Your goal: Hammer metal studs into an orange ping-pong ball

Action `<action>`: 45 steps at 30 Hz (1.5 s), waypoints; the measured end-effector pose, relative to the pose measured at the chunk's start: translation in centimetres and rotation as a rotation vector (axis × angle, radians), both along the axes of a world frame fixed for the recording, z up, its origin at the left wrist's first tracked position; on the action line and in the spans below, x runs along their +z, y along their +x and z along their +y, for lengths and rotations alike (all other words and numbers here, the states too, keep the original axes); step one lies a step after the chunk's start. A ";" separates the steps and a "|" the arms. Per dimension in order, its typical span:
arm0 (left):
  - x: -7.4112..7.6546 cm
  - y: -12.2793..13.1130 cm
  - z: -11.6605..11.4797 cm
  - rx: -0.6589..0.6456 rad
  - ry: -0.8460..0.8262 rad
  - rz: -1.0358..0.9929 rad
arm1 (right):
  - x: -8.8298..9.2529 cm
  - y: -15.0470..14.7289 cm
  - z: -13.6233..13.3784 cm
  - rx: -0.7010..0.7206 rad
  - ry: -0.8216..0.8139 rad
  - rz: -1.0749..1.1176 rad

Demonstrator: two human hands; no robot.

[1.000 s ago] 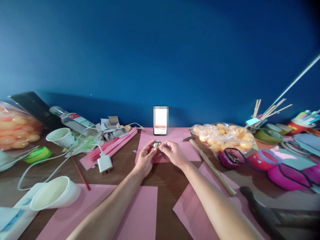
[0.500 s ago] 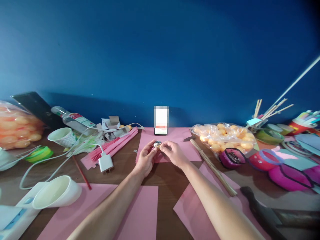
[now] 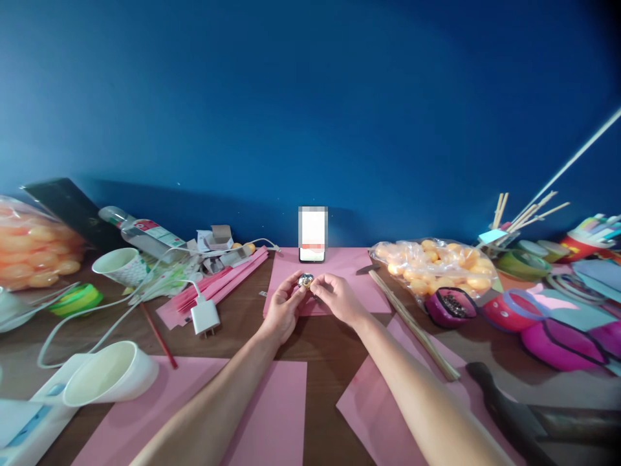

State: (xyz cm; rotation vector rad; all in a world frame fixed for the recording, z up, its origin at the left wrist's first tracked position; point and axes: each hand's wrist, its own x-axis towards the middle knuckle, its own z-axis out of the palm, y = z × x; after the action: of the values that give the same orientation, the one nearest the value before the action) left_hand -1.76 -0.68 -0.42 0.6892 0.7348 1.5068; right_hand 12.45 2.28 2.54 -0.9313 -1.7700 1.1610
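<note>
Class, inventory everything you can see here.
shiny piece: 1, silver-gold, between hands
phone: 1, white-screened, back
paper: 3+, pink, centre, front
strips: several, pink, left
ball bags: 2, orange, left and right
bottle: 1, clear, back left
cups: 2+, white, left
charger: 1, white, left
power strip: 1, white, front left
rod: 1, red, left
sticks: many, tan, right
bowl: 1, purple, right
tub: 1, red, right
bins: 1+, magenta, far right
tool: 1, dark, front right
wall: 1, blue, back
table: 1, brown, below
left hand: 1, bare, centre
right hand: 1, bare, centre
</note>
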 end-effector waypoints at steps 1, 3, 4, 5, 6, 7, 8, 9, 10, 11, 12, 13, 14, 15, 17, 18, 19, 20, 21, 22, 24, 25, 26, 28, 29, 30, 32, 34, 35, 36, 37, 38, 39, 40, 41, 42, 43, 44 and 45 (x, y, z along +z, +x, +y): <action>0.1 0.0 0.0 0.000 -0.004 -0.003 | 0.0 0.0 0.0 0.001 0.000 -0.001; 0.2 0.1 -0.1 -0.002 -0.013 -0.010 | 0.1 0.0 0.0 0.005 0.000 -0.003; 0.2 0.1 -0.1 -0.002 -0.015 -0.012 | 0.1 0.0 0.0 0.005 -0.001 -0.003; 0.1 0.1 -0.1 -0.002 -0.013 -0.012 | 0.1 0.0 0.0 0.006 -0.003 -0.004; 0.1 0.1 -0.1 -0.001 -0.009 -0.011 | 0.2 0.0 0.0 0.005 -0.006 -0.007; 0.1 0.1 0.0 0.001 -0.003 -0.010 | 0.2 0.0 0.0 0.001 -0.007 -0.009; 0.1 0.1 0.0 0.004 0.003 -0.010 | 0.2 -0.1 0.0 -0.002 -0.007 -0.012; 0.0 0.1 0.0 0.006 0.007 -0.009 | 0.2 -0.1 0.0 -0.006 -0.004 -0.016; 0.0 0.1 0.0 0.009 0.008 -0.006 | 0.1 -0.1 0.0 -0.009 0.000 -0.020; 0.0 0.1 0.1 0.012 0.008 -0.003 | 0.1 -0.1 0.0 -0.012 0.004 -0.022; 0.1 0.1 0.1 0.018 0.008 0.000 | 0.1 -0.1 0.0 -0.014 0.008 -0.023; 0.1 0.1 0.0 0.024 0.008 0.003 | 0.2 -0.1 -0.1 -0.015 0.009 -0.024; 0.1 0.1 0.0 0.030 0.008 0.006 | 0.2 -0.2 -0.1 -0.018 0.011 -0.024; 0.1 0.2 0.0 0.037 0.009 0.006 | 0.2 -0.2 -0.1 -0.024 0.012 -0.023; 0.1 0.2 0.0 0.046 0.010 0.005 | 0.2 -0.3 -0.1 -0.041 0.017 -0.020; 0.1 0.3 -0.1 0.048 0.011 0.005 | 0.2 -0.3 -0.1 -0.051 0.021 -0.015; 0.1 0.3 -0.1 0.048 0.012 0.007 | 0.2 -0.4 -0.1 -0.060 0.025 -0.009; 0.1 0.3 -0.1 0.049 0.015 0.009 | 0.2 -0.4 0.0 -0.068 0.027 -0.004; 0.2 0.3 -0.2 0.048 0.017 0.012 | 0.1 -0.4 0.0 -0.072 0.026 -0.005; 0.2 0.3 -0.2 0.046 0.021 0.015 | 0.1 -0.5 0.0 -0.079 0.023 -0.010; 0.2 0.2 -0.2 0.040 0.027 0.021 | 0.0 -0.5 0.1 -0.094 0.016 -0.022; 0.2 0.2 -0.2 0.037 0.028 0.025 | -0.1 -0.5 0.1 -0.101 0.016 -0.024; 0.2 0.2 -0.2 0.036 0.026 0.028 | -0.2 -0.5 0.1 -0.106 0.018 -0.020; 0.2 0.2 -0.1 0.037 0.021 0.030 | -0.3 -0.5 0.0 -0.099 0.016 0.002; 0.2 0.2 -0.1 0.038 0.019 0.029 | -0.4 -0.6 0.0 -0.086 0.005 0.013; 0.1 0.2 -0.1 0.039 0.017 0.027 | -0.5 -0.6 0.0 -0.073 -0.012 0.025; 0.1 0.2 -0.1 0.040 0.017 0.023 | -0.7 -0.7 0.0 -0.049 -0.058 0.048; 0.0 0.2 -0.1 0.043 0.019 0.022 | -0.8 -0.7 0.0 -0.036 -0.094 0.076; 0.0 0.2 -0.1 0.045 0.021 0.023 | -0.9 -0.7 0.0 -0.036 -0.105 0.089; -0.1 0.2 -0.1 0.046 0.024 0.024 | -1.0 -0.7 0.1 -0.038 -0.112 0.099; -0.1 0.2 -0.1 0.046 0.026 0.025 | -1.0 -0.7 0.1 -0.042 -0.116 0.104; -0.1 0.2 -0.1 0.044 0.027 0.026 | -1.1 -0.7 0.2 -0.045 -0.121 0.102; 0.0 0.2 -0.1 0.041 0.027 0.026 | -1.1 -0.6 0.2 -0.049 -0.125 0.094; 0.0 0.2 -0.1 0.040 0.025 0.026 | -1.1 -0.6 0.2 -0.052 -0.129 0.084; 0.0 0.2 -0.1 0.039 0.023 0.026 | -1.1 -0.6 0.2 -0.054 -0.133 0.074; 0.0 0.2 -0.1 0.039 0.021 0.027 | -1.2 -0.6 0.2 -0.056 -0.137 0.067; 0.1 0.2 -0.1 0.040 0.020 0.029 | -1.2 -0.5 0.2 -0.058 -0.141 0.066; 0.1 0.2 -0.2 0.041 0.020 0.031 | -1.2 -0.5 0.2 -0.059 -0.144 0.068; 0.1 0.2 -0.2 0.043 0.020 0.033 | -1.2 -0.6 0.2 -0.059 -0.146 0.073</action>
State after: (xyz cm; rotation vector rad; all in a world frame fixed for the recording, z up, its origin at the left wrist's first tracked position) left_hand -1.54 -0.85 -0.28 0.7191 0.7645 1.5472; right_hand 11.90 2.52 1.32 -1.0069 -1.6056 1.2833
